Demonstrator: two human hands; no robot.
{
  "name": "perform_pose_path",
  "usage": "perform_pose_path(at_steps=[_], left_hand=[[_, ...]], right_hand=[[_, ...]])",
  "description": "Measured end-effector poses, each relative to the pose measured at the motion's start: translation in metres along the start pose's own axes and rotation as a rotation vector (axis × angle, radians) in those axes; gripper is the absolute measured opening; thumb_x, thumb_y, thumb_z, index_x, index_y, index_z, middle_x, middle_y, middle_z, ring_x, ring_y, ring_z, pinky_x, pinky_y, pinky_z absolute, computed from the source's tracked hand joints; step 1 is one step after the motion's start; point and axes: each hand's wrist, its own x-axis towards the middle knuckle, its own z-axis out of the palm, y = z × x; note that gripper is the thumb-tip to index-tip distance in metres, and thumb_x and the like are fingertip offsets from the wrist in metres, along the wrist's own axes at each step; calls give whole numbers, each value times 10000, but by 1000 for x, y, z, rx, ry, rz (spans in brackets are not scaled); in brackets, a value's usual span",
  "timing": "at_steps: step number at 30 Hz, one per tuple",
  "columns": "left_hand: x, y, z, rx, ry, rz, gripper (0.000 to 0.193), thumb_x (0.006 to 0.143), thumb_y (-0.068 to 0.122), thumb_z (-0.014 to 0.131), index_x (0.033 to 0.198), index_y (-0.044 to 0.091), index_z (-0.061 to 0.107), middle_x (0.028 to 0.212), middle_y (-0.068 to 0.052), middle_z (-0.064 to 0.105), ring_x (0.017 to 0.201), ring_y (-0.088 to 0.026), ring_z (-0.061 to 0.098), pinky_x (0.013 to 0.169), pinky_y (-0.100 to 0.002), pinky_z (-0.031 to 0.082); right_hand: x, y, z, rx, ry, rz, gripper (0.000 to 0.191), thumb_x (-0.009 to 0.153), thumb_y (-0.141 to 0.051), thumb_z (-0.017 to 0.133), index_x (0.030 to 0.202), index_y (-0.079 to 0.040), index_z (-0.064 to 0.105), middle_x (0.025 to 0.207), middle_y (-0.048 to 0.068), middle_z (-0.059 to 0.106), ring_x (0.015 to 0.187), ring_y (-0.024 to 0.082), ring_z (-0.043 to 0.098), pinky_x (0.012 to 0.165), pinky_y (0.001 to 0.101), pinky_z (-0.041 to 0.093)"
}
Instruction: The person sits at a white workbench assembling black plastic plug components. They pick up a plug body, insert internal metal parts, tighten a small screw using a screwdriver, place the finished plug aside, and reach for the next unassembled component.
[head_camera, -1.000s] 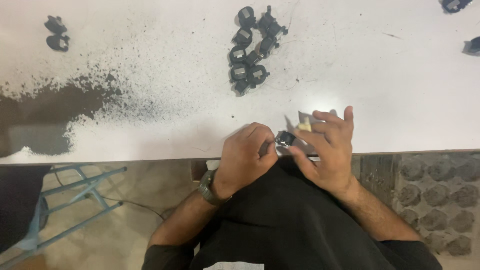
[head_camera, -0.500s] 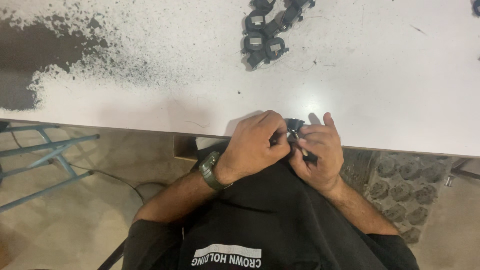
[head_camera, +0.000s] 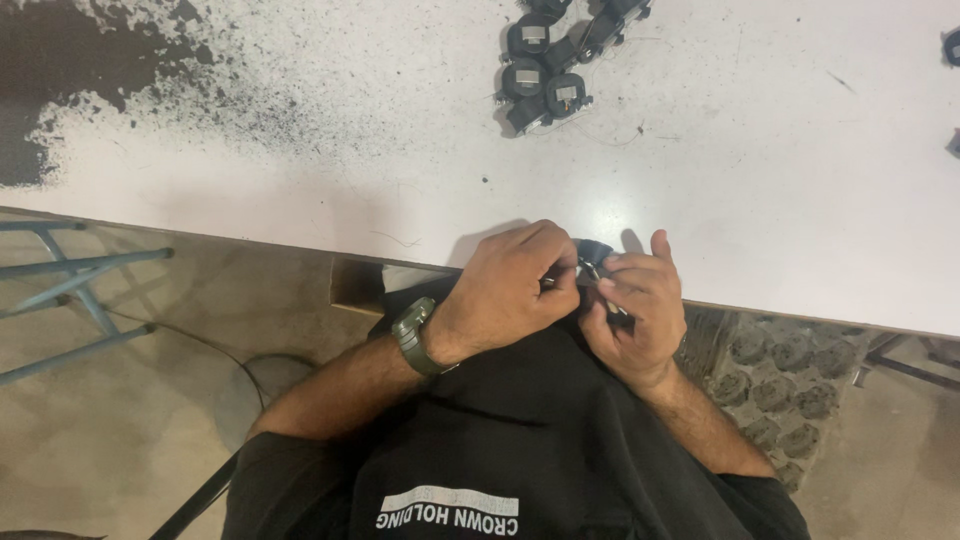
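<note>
- Pinching the small black part at lower centre, over the tabletop edge, both your hands grasp it.
- It looks light, rigid, fiddly: hold its body, left hand steadying, right hand working.
- Similar black parts lie upper centre.

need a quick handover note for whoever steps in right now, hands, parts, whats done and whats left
Left hand: closed over a small dark part at the near table edge, watch on the wrist.
Right hand: fingers curled on the same small dark part from the other side, pinching it with a thin metal piece.
Parts: a cluster of similar black round parts lies at the far side of the white table, untouched by either hand. Dark powder covers the table's far left.
Done: cannot tell from this view how far the held part is finished.
Left: the part in hand, and possibly the cluster.
</note>
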Motion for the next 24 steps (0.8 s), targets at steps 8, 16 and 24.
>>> perform_pose_path(at_steps=[8, 16, 24], left_hand=[[4, 1, 0, -55, -19, -20, 120, 842, 80, 688, 916, 50, 600, 849, -71, 676, 768, -249, 677, 681, -372, 548], [34, -1, -50, 412, 175, 130, 260, 920, 207, 740, 1093, 32, 658, 1023, -117, 675, 830, -254, 650, 716, -373, 525], [69, 5, -49, 631, 183, -29, 304, 836, 234, 789, 1042, 60, 648, 955, -96, 661, 888, -298, 640, 742, -424, 521]], right_hand=[[10, -11, -7, -59, -33, 29, 357, 768, 112, 755, 1033, -63, 590, 1005, 95, 639, 1092, 289, 673, 1250, 588, 360], [34, 22, -63, -309, 143, 192, 249, 1010, 28, 662, 1223, -51, 561, 1179, 108, 640, 1117, 244, 646, 1349, 598, 261], [28, 19, -70, -245, 146, 220, 193, 939, 52, 570, 1096, -46, 625, 1117, 132, 631, 1167, 325, 623, 1316, 600, 290]])
